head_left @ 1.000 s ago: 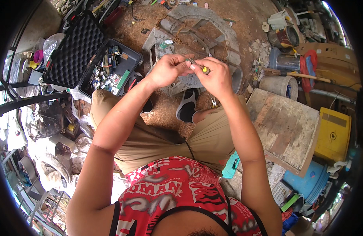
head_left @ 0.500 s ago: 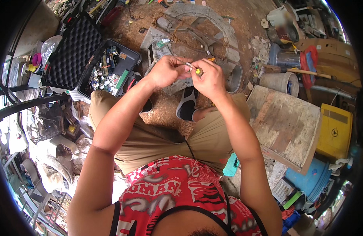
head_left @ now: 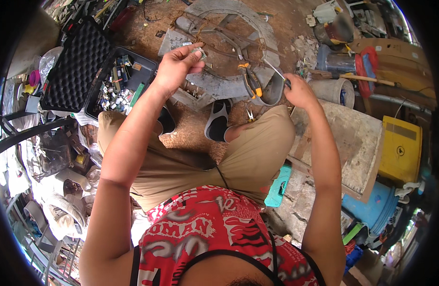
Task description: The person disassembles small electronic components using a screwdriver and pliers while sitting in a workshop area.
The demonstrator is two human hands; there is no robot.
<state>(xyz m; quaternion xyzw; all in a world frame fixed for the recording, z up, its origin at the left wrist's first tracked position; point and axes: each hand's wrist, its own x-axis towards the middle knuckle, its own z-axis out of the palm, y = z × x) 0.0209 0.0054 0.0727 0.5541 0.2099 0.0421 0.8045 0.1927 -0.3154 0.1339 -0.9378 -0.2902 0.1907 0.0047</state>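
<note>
My left hand (head_left: 175, 67) is raised over the near left of a grey ring-shaped frame. Between its thumb and fingers is a small greenish, shiny piece (head_left: 199, 53), too small to name exactly. Off to the right, my right hand (head_left: 301, 91) grips the dark handle of a screwdriver (head_left: 274, 70), its metal shaft slanting up and left over the ring frame (head_left: 207, 85). Between my hands, pliers (head_left: 250, 82) with orange and black handles lie on the frame's near right part. A smaller pair of pliers (head_left: 249, 115) is nearer me, beside my knee.
An open black case (head_left: 150, 71) with foam in its lid holds many small electronic parts at the left. To the right are a worn wooden board (head_left: 343, 143), a whitish bucket (head_left: 334, 89), a yellow case (head_left: 403, 150) and a blue bucket (head_left: 372, 207). A turquoise case (head_left: 278, 187) lies by my right thigh.
My hands, together before, have parted: the left moved slightly left and up, the right went far right with the screwdriver. The pliers between them have come into view.
</note>
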